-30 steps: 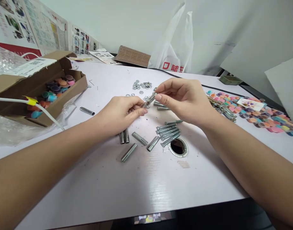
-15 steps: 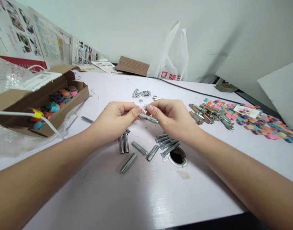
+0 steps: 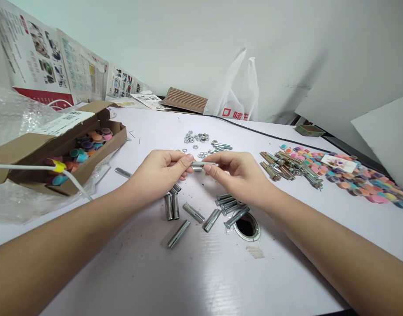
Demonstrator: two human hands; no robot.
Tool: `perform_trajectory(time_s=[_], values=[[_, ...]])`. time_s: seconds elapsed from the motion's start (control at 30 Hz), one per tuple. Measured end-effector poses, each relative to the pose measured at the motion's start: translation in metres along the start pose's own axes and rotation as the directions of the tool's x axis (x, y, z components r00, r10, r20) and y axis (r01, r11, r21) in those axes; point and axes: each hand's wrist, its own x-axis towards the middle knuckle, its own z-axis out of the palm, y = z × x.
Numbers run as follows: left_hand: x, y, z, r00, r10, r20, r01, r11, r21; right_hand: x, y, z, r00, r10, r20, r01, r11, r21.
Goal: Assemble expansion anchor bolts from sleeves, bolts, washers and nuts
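Aligning, apparently: left hand (image 3: pixel 162 173) and right hand (image 3: pixel 239 175) pinch metal part (image 3: pixel 198 165), nuts (image 3: pixel 189 139) at twelve o'clock; next move likely needs steadiness.

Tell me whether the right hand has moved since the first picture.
Yes: judged against the round hole in the table, the right hand has come nearer to it and shifted slightly left.

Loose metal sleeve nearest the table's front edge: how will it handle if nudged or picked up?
The sleeve is rounded and lies on its side on a smooth, glossy tabletop, so it may roll if nudged. Its metal wall looks stiff, so it probably won't bend. The shiny surface could feel slightly slippery.
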Motion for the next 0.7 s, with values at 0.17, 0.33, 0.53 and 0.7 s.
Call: perform_trajectory(time_s=[0.17,0.33,0.53,0.7], values=[[0.0,-0.004,0.003,1.0,-0.003,-0.001,0.003,0.998,-0.061,0.005,0.006,-0.001,0.994,0.023,-0.11,-0.011,0.994,0.113],[0.006,-0.007,0.002,0.979,-0.193,-0.072,0.159,0.932,-0.326,-0.003,0.002,0.003,0.939,-0.232,-0.255,0.201,0.969,-0.142],[0.013,-0.006,-0.005,0.958,-0.086,-0.275,-0.03,0.92,-0.392,-0.004,-0.015,-0.014,0.897,-0.23,-0.379,0.148,0.961,-0.233],[0.009,-0.009,0.002,0.966,-0.031,-0.257,-0.058,0.941,-0.334,0.0,-0.01,-0.019,0.966,0.045,-0.255,-0.006,0.988,0.155]])
